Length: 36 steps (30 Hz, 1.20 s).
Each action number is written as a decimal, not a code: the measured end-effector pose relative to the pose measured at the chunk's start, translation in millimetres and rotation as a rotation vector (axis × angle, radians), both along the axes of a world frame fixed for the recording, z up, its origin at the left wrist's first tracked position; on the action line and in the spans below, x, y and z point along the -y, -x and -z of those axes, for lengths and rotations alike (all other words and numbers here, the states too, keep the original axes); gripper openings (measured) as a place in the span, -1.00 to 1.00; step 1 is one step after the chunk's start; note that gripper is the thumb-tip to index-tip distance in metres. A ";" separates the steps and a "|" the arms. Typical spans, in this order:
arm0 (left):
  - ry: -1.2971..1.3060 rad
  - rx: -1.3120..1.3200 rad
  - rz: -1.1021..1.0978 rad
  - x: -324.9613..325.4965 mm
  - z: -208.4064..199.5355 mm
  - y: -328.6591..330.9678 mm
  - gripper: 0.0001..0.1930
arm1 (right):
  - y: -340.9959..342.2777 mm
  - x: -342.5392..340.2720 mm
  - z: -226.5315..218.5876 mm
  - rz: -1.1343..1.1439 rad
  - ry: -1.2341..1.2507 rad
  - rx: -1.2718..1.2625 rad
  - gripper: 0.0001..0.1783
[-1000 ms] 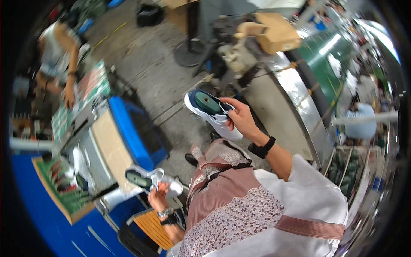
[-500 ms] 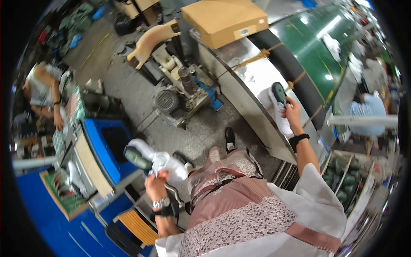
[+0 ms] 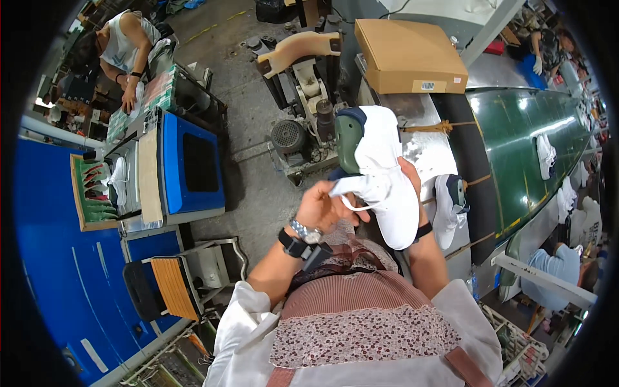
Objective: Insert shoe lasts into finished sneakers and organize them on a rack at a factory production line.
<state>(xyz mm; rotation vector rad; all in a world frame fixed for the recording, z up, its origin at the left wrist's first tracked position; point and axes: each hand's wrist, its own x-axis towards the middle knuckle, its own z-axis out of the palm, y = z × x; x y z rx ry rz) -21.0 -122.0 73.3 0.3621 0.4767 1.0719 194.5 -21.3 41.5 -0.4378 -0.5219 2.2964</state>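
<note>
In front of my body I hold a white sneaker (image 3: pixel 394 206) with a green shoe last (image 3: pixel 349 143) inside it, toe toward me. My right hand (image 3: pixel 411 182) grips its right side, most of the fingers hidden behind the shoe. At its left side, my left hand (image 3: pixel 320 208) has curled fingers closed on the white shoelace (image 3: pixel 358 201), which hangs in a loop. Just right of my right hand, a second white sneaker (image 3: pixel 445 216) with a last in it rests on the metal ledge beside the conveyor.
A cardboard box (image 3: pixel 412 55) sits at the ledge's far end. Beyond the ledge runs a green conveyor belt (image 3: pixel 516 155) carrying another white shoe (image 3: pixel 546 156). A machine with a motor (image 3: pixel 288 137) stands ahead. At left are a blue machine (image 3: pixel 193 161) and a co-worker (image 3: pixel 132 48).
The shoe from my right hand now lies on the metal ledge. My left hand has brought the other shoe in front of me, and my right hand has taken hold of it.
</note>
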 end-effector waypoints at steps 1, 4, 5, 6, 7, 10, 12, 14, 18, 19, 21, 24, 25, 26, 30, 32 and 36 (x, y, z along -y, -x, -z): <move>0.129 -0.149 0.012 -14.2 -3.4 6.6 -0.43 | -9.9 -13.7 0.6 0.172 -0.213 0.301 -0.19; 0.255 -0.592 -0.307 -39.3 7.5 20.3 -0.39 | 25.6 -28.2 -62.2 0.266 -0.399 0.564 -0.08; 0.192 -0.518 -0.347 -53.4 9.5 21.7 -0.42 | 35.1 -38.3 -68.8 0.279 -0.552 0.698 -0.06; 0.149 -0.488 -0.365 -67.4 12.5 17.2 -0.42 | 46.1 -50.5 -67.4 0.275 -0.559 0.711 -0.06; 0.100 -0.458 -0.376 -84.3 15.3 11.0 -0.43 | 55.0 -67.1 -62.6 0.330 -0.696 0.769 -0.03; 0.189 -0.419 -0.482 -117.5 70.1 19.8 -0.48 | 85.0 -96.8 -48.6 0.370 -1.023 1.026 0.02; 0.182 -0.324 -0.431 -122.8 70.7 15.1 -0.49 | 89.4 -112.7 -37.1 0.444 -1.243 1.313 0.08; 0.200 -0.221 -0.422 -113.7 78.7 17.3 -0.47 | 106.6 -100.0 -53.1 0.394 -1.319 1.395 0.07; 0.144 0.178 -0.495 -123.9 72.5 4.3 -0.39 | 140.5 -106.3 -94.0 0.175 -1.502 1.582 0.06; 0.143 0.275 -0.503 -127.3 65.5 -7.8 -0.38 | 143.6 -117.1 -97.2 0.011 -1.540 1.706 0.06; 0.323 0.303 -0.492 -130.0 75.9 -19.7 -0.39 | 143.6 -119.3 -95.0 -0.030 -1.546 1.703 0.08; 0.351 -0.006 -0.455 -121.9 111.0 -22.6 -0.37 | 114.8 -97.3 -77.8 0.166 -1.668 1.501 0.06; 0.376 -0.291 -0.442 -108.2 95.4 -15.5 -0.36 | 105.7 -83.7 -72.7 0.237 -1.728 1.411 0.06; 0.398 -0.193 -0.512 -98.8 106.2 -16.5 -0.33 | 106.5 -72.9 -72.7 0.246 -1.719 1.393 0.05; 0.208 0.321 -0.327 -84.2 102.7 -34.5 -0.20 | 102.1 -68.3 -77.9 0.255 -1.702 1.407 0.03; 0.036 0.479 -0.441 -94.2 53.2 -47.5 -0.27 | 106.1 -65.4 -75.7 0.273 -1.650 1.394 0.02; -0.050 0.620 -0.398 -93.1 58.5 -43.1 -0.28 | 111.8 -54.6 -70.4 0.373 -1.631 1.431 0.01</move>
